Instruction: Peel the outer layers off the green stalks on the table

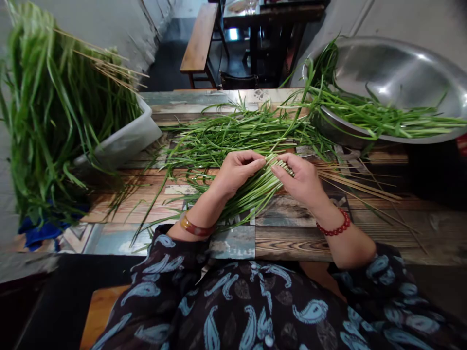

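A bundle of green stalks (251,190) lies at the middle of the patterned wooden table (295,241), its pale cut ends up between my hands. My left hand (239,170) pinches thumb and forefinger together at the left side of these ends. On the right side, my right hand (301,180) is wrapped round the ends, thumb on top. A loose pile of long green leaves (237,131) spreads just beyond both hands. Thin wooden sticks (361,184) fan out on the table to the right of my right hand.
A white plastic tub (126,138) heaped with tall greens and some sticks stands at the left. At the right is a large steel bowl (397,73) with more stalks over its rim. A blue cloth (38,233) lies at the left edge. Beyond the table stands a wooden bench (200,39).
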The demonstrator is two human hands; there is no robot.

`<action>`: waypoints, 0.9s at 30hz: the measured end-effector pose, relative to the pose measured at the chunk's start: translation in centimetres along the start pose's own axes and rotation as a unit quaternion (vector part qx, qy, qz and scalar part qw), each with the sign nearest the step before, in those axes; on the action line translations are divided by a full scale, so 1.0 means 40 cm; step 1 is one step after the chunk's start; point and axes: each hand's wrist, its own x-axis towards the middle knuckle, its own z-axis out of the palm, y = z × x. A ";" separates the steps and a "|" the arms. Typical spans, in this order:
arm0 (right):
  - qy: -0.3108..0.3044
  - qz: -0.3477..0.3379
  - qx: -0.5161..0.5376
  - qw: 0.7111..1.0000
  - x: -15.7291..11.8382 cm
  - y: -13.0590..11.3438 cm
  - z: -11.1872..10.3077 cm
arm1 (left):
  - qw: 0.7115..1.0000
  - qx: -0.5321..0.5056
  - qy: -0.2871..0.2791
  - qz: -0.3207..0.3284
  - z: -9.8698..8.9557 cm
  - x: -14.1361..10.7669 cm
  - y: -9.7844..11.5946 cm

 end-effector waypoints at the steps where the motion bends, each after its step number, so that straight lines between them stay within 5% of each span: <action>1: 0.000 0.002 0.000 1.000 0.000 0.003 0.002 | 1.000 0.002 0.000 0.002 0.000 0.000 0.001; 8: -0.016 0.019 0.082 0.996 -0.009 0.009 0.009 | 1.000 0.012 -0.021 -0.006 -0.005 -0.002 0.007; 27: -0.011 -0.034 0.018 0.999 -0.004 0.002 0.011 | 0.995 -0.048 -0.083 0.004 -0.002 0.007 -0.012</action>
